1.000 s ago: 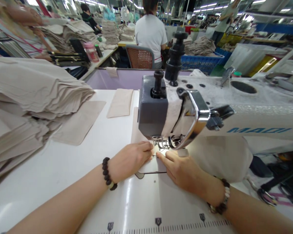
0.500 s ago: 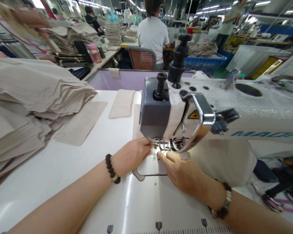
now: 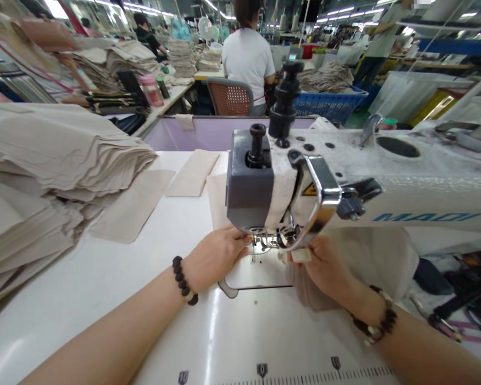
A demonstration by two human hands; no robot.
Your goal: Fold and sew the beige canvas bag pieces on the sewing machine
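Note:
A white sewing machine with a grey head stands before me. My left hand rests at the presser foot, fingers curled and pressed against beige cloth under the head. My right hand sits right of the needle, fingers closed on a fold of beige fabric that drapes over the machine's bed. The metal needle plate shows between my hands. Both wrists wear bead bracelets.
A tall stack of beige cloth pieces fills the left of the white table. Two loose beige pieces lie behind it. A ruler scale runs along the near edge. A seated person in white works ahead.
My right hand has moved right from the needle plate and drawn in, now gripping the fabric beside the machine head. My left hand has stayed at the presser foot.

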